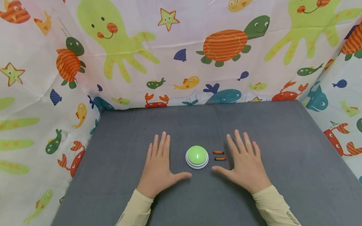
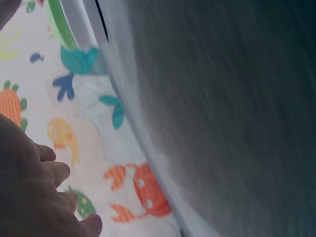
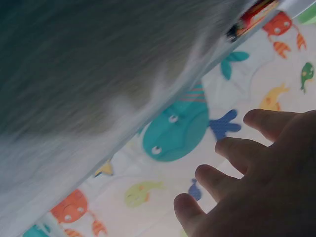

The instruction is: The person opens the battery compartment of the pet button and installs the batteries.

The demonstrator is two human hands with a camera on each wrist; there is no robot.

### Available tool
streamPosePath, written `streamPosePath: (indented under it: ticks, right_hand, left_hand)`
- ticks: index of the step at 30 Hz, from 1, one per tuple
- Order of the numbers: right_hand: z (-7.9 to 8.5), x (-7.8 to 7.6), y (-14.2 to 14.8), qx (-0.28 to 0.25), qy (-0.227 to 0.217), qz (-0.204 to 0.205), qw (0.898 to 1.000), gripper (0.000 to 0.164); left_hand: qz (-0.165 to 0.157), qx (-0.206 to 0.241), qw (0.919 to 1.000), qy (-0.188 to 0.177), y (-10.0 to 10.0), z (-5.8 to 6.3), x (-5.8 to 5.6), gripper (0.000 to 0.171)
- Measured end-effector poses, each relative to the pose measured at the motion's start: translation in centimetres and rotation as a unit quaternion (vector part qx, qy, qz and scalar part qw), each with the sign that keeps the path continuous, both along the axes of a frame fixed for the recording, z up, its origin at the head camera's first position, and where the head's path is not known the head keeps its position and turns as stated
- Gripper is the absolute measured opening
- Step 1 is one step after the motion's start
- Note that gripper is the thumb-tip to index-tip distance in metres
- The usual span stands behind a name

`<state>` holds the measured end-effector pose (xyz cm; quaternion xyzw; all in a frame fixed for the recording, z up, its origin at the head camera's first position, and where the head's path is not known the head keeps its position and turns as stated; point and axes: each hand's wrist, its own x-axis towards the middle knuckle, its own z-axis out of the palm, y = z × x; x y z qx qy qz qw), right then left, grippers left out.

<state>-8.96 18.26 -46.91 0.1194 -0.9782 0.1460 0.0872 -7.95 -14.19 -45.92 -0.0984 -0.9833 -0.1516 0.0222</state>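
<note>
- Push button (image 1: 197, 154): smooth, glossy plastic
- Batteries (image 1: 218, 152): smooth, slightly shiny
- Counter (image 1: 175, 204): matt, cloth-like surface
- Backdrop (image 1: 181, 37): creased, matt cloth
- Sleeves (image 1: 136, 208): matt cloth

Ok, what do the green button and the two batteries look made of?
Green button: probably glossy plastic, judging by its smooth surface and bright highlight. Batteries: likely metal cells in printed wrappers, going by red-and-black markings; too small to tell the finish.
</note>
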Motion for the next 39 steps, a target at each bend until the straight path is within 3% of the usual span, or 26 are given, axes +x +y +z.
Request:
streamPosePath:
  ticks: [6, 11, 20, 30, 39]
  right_hand:
    - [0.6, -0.3, -2.7, 0.011, -0.014, 0.036, 0.999, 0.128]
    - [0.8, -0.6, -4.7, 0.013, -0.014, 0.069, 0.997, 0.121]
    - [1.2, -1.1, -6.8, -0.017, -0.034, 0.086, 0.996, 0.104]
    - [0.9, -1.8, -7.3, -0.05, -0.069, 0.123, 0.989, 0.081]
    - [0.7, -2.5, -7.4, -0.062, -0.094, 0.143, 0.983, 0.082]
  left_hand:
    - [-0.033, 0.003, 0.9995, -0.005, 1.9, -0.1, -0.1, 0.146]
    - [-0.066, -0.008, 0.9976, 0.021, 3.3, -0.1, -0.4, 0.142]
    - [-0.13, -0.035, 0.9905, 0.028, 5.8, -0.3, -1.1, 0.13]
    - [-0.141, 0.008, 0.9899, -0.002, 6.2, -0.2, -1.4, 0.112]
    - [-0.131, 0.013, 0.9913, -0.006, 6.0, -0.1, -1.3, 0.095]
